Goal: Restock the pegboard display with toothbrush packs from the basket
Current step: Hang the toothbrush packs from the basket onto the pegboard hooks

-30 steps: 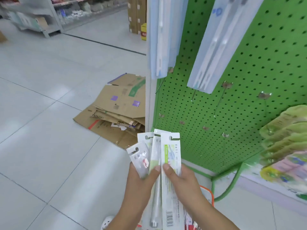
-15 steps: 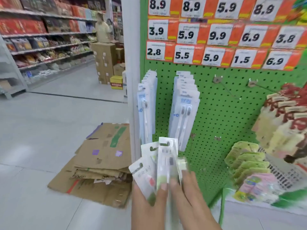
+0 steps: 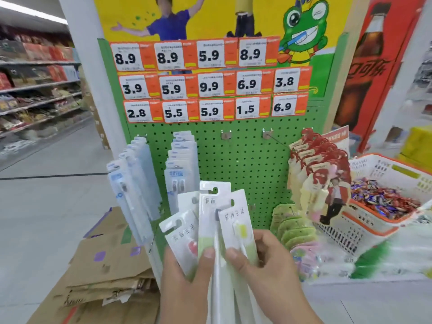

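Note:
Several white-and-green toothbrush packs are fanned out in front of the green pegboard. My left hand grips the left packs, its thumb pressed on a green-bottomed card. My right hand pinches the right pack, the one with a yellow brush head. Two rows of blue-white toothbrush packs hang on the board's left hooks. Two bare hooks stick out at upper middle. The basket the packs came from is out of view.
Orange price tags line the board's top. Red-and-cream packs and green packs hang at right. A white and orange basket of wrapped sweets stands at right. Flattened cardboard lies on the floor at left.
The view has tilted up from the floor to the board's price tags. The packs have spread wider between my hands, and the right pack has come forward.

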